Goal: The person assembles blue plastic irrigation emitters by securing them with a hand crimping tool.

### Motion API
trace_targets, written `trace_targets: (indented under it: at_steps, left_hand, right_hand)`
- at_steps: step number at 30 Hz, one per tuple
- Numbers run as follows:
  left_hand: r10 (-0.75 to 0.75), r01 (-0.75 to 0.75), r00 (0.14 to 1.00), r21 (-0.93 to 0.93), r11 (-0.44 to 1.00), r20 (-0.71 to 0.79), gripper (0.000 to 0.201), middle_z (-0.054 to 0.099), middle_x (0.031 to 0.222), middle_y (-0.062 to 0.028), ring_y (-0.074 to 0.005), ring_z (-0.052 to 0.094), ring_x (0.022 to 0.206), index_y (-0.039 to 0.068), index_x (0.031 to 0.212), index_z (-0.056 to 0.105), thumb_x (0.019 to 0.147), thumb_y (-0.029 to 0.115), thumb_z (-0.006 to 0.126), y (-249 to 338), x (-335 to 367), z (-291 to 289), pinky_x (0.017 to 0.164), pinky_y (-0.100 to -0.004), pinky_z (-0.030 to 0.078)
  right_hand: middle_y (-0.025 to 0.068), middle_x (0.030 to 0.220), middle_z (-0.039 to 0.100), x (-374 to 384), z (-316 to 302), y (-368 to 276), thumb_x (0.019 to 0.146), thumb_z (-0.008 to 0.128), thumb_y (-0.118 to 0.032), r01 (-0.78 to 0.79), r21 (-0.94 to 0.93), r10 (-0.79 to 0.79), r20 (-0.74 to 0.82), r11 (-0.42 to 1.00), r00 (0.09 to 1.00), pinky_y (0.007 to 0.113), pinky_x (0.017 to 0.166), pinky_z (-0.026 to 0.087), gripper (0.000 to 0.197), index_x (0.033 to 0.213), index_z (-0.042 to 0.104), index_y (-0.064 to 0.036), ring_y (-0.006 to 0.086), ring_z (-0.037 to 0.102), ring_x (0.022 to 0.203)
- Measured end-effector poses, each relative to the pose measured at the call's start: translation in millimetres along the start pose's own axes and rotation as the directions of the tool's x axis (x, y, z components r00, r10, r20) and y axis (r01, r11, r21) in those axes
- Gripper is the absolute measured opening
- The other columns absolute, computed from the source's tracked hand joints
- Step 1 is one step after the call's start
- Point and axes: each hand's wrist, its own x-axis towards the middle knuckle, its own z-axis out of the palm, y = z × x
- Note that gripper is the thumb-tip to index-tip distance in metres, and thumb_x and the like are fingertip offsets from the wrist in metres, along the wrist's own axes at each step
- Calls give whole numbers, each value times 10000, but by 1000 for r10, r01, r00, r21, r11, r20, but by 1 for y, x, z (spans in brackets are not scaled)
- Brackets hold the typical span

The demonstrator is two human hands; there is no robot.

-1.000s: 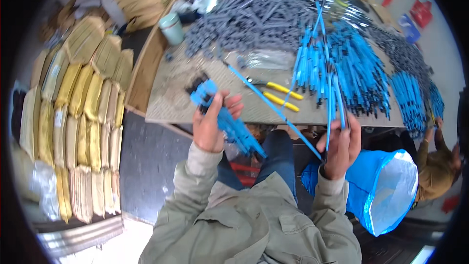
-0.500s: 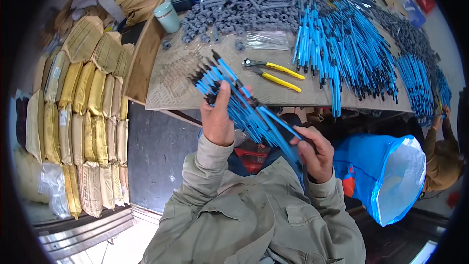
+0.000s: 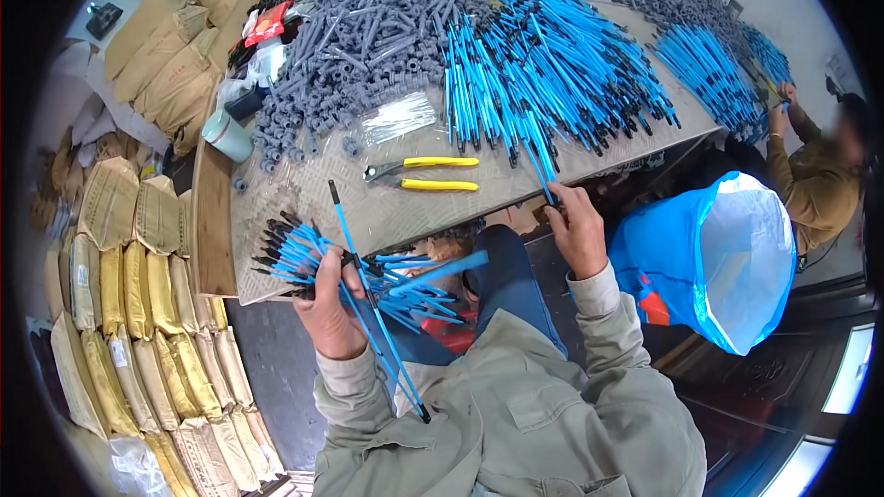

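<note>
My left hand (image 3: 331,317) is closed around a bundle of thin blue rods with black ends (image 3: 299,247), held over the table's near edge. One rod (image 3: 387,350) slants across the front of the bundle, its lower black tip close to my jacket. Over at the right, my right hand (image 3: 582,235) pinches the black lower end of a blue rod (image 3: 541,166) that juts out from the near side of a large heap of similar rods (image 3: 571,64). The fingers partly cover that rod's tip.
Yellow-handled pliers (image 3: 440,162) lie on the table (image 3: 285,198), near thin silvery pins (image 3: 401,117). Grey plastic parts (image 3: 368,28) are heaped behind; a pale green cup (image 3: 226,136) stands left. A blue bag (image 3: 658,244) and another person (image 3: 815,175) are at right, stacked sacks (image 3: 138,294) at left.
My right hand has left the bundle and moved to the heap's near edge, where it grips a rod. The bundle stays in my left hand. The whole view has shifted, so the table sits farther left.
</note>
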Motion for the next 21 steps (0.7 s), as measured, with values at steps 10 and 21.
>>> trace_targets:
  at_steps: [10,21]
  left_hand:
    - [79,-66,994,-159,985,76,172,605,697,-120,-198,614,643,25,976,545,852,135,590,45,-6,-8,640,-345,524]
    - [22,-37,916,31,999,401,132,665,934,-152,-217,635,905,-28,950,622,826,14,610,31,-26,-5,799,-354,500]
  right_hand:
    - [120,892,601,87,25,-24,782,626,-78,116,-269,-131,-39,956,991,364,645,465,136,897,596,-12,305,579,782]
    - [59,856,585,154,116,-25,799,603,-168,583,285,-649,303,761,698,366,739,438,99,821,606,-72,241,550,853]
